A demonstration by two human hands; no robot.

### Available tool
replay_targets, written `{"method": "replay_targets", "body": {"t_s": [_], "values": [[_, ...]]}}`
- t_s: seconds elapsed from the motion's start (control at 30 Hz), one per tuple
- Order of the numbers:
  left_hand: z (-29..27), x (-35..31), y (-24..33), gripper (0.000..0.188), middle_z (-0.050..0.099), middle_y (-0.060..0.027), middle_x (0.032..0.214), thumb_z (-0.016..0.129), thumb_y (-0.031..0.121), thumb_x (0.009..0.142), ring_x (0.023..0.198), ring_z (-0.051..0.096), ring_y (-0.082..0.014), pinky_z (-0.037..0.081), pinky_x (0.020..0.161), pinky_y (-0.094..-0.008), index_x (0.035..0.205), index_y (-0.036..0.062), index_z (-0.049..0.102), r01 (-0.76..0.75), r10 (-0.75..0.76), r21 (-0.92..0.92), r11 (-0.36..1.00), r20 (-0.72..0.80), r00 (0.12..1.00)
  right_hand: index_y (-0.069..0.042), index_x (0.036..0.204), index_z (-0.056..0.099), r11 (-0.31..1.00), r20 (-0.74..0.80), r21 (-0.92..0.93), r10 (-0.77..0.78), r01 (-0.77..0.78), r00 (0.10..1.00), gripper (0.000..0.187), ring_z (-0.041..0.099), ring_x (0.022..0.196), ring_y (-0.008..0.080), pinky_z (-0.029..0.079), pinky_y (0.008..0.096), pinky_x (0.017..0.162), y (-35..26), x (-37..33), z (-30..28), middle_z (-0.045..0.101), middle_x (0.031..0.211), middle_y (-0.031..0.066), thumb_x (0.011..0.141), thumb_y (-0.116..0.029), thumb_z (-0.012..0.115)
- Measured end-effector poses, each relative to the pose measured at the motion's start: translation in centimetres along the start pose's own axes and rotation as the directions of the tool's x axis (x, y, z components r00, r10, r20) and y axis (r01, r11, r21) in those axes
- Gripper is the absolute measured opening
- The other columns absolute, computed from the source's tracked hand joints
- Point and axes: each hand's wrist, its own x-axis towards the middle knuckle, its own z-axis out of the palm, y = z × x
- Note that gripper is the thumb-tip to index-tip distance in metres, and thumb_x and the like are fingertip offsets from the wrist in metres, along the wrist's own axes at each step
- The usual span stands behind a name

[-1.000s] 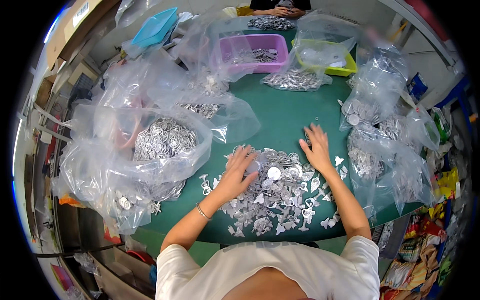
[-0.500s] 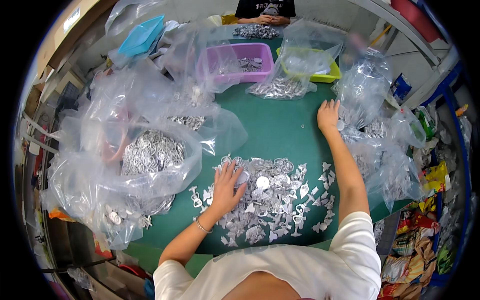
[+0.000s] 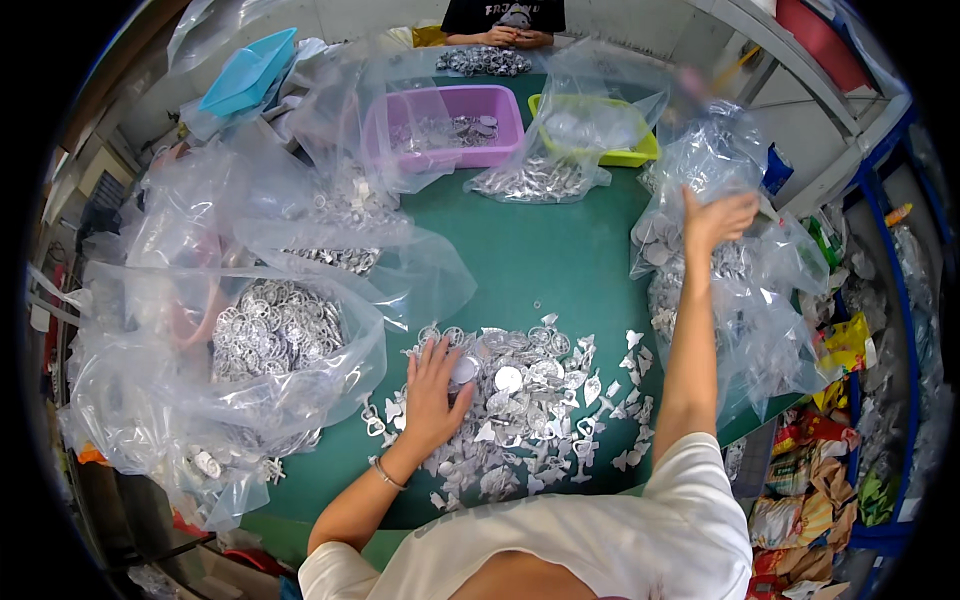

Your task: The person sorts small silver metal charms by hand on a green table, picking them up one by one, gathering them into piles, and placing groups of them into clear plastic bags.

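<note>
My left hand [image 3: 432, 400] rests with spread fingers on the left side of a pile of small silver-grey metal pieces [image 3: 530, 410]. Flat discs, open rings and leaf-like shapes show in that pile, and a round disc [image 3: 462, 369] lies beside the fingers. Farther off to the right, my right hand [image 3: 716, 220] reaches over clear plastic bags [image 3: 715, 150] of similar metal pieces. Its thumb and fingers are apart, slightly smeared by motion, with nothing seen in them. Whether the fingers touch the plastic I cannot tell.
Large clear bags [image 3: 278, 330] of metal pieces cover the left of the green table [image 3: 520, 260]. A purple basin [image 3: 500, 150] and a yellow-green tray [image 3: 630, 156] stand at the far side. Beyond them, a person's hands [image 3: 515, 37] are near another heap [image 3: 484, 63].
My right hand has moved rightward from the bag's left edge to over the bags. My left hand stays on the pile. The whole view has shifted slightly.
</note>
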Motion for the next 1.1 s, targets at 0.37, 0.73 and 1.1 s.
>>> {"method": "replay_targets", "body": {"t_s": [0.37,0.73,1.1], "values": [[0.1,0.4,0.0,0.048,0.038,-0.0181,0.135,0.056,0.025,0.082,0.130,0.028,-0.0377,0.014,0.107,-0.0527,0.122,0.0016,0.047,-0.007,0.007,-0.004,1.000,-0.023,1.000,0.008,0.070,0.062,0.945,0.212,0.326,-0.065,-0.008,0.975,0.032,0.060,0.071,0.0442,0.045,0.0489,0.066,2.1,4.9,8.4,0.060,0.072,0.0276,0.080,-0.022,0.057],[-0.1,0.1,0.0,0.046,0.039,-0.0177,0.134,0.056,0.025,0.082,0.129,0.030,-0.0371,0.016,0.107,-0.0506,0.121,0.0023,0.047,-0.014,0.013,-0.024,1.000,-0.035,0.999,0.005,0.073,0.063,0.768,0.226,0.640,-0.222,0.027,0.949,0.029,0.058,0.046,0.0212,0.044,0.0367,0.049,-1.7,1.6,9.9,0.058,0.053,0.0133,0.085,-0.021,0.056],[0.0,0.0,-0.3,0.051,0.038,-0.0172,0.134,0.057,0.028,0.083,0.129,0.028,-0.0357,0.016,0.107,-0.0501,0.122,-0.0010,0.043,0.000,-0.001,-0.019,1.000,-0.032,0.999,0.011,0.132,0.020,0.720,0.395,0.683,-0.225,-0.121,0.891,0.105,0.026,0.127,0.0420,0.020,0.0486,0.105,-11.2,-7.1,3.3,0.030,0.132,0.0308,0.061,-0.035,0.081]]}}
